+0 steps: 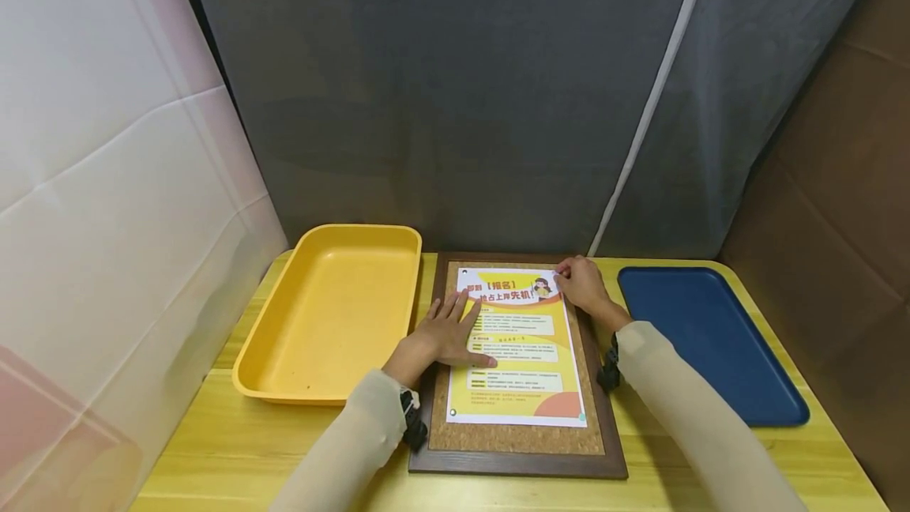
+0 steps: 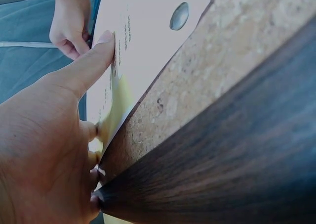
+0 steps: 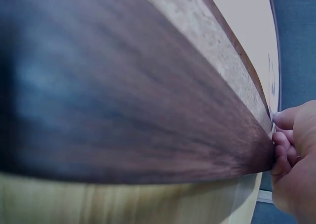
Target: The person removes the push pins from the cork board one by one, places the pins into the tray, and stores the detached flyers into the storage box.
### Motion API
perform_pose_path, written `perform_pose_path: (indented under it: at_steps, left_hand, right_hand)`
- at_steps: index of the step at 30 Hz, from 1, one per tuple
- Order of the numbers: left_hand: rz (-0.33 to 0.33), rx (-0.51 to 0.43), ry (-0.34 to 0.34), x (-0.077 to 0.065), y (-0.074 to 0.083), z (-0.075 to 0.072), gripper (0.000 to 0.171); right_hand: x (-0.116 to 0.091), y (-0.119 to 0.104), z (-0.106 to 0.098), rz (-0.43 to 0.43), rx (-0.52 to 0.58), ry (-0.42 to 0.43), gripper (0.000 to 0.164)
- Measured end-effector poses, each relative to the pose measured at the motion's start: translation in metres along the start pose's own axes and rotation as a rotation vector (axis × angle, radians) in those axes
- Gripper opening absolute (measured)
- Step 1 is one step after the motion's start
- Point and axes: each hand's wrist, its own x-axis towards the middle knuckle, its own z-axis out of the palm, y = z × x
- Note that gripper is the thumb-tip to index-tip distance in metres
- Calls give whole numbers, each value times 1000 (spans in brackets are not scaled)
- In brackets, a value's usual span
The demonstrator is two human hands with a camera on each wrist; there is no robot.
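Pale sleeves (image 1: pixel 348 441) run up from the lower edge to my two hands, both at a printed yellow-and-white poster (image 1: pixel 508 405) lying on a brown-framed cork board (image 1: pixel 519 439). My left hand (image 1: pixel 446 334) rests spread over the sheet's left side, grasping nothing; my right hand (image 1: pixel 584 283) bends its fingers at the top right corner, and I cannot tell whether they pinch paper or something small. Round studs (image 1: pixel 453 412) mark the other three corners. If my left hand slides, the sheet could wrinkle or skew; if my right fingertips push at a slant, that corner could tear. The board sits on a yellow wood-grain table (image 1: pixel 206 441), between a yellow tray (image 1: pixel 341 299) on the left and a blue tray (image 1: pixel 704 338) on the right. Beyond hang a dark grey curtain (image 1: pixel 462 101), white cloth (image 1: pixel 128 101) leftward and brown sheeting (image 1: pixel 832 196) rightward.
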Motion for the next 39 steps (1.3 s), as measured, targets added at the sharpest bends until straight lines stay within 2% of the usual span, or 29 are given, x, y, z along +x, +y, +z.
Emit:
perform_pose_path:
  at_steps: [8,27,34,39]
  left_hand:
    - [-3,7,-2,-2,-1,2,116]
    - [-2,3,-2,0,0,1,118]
    - [1,-17,2,-2,1,1,119]
    - [-7,-18,-10,3,-1,3,119]
  right_hand:
    - [4,-1,2,41,38,-18,15]
    - [12,-4,-4,104,39,-87,16]
    - [12,-2,-6,96,64,-134,16]
    - [11,-1,-8,72,87,-151,16]
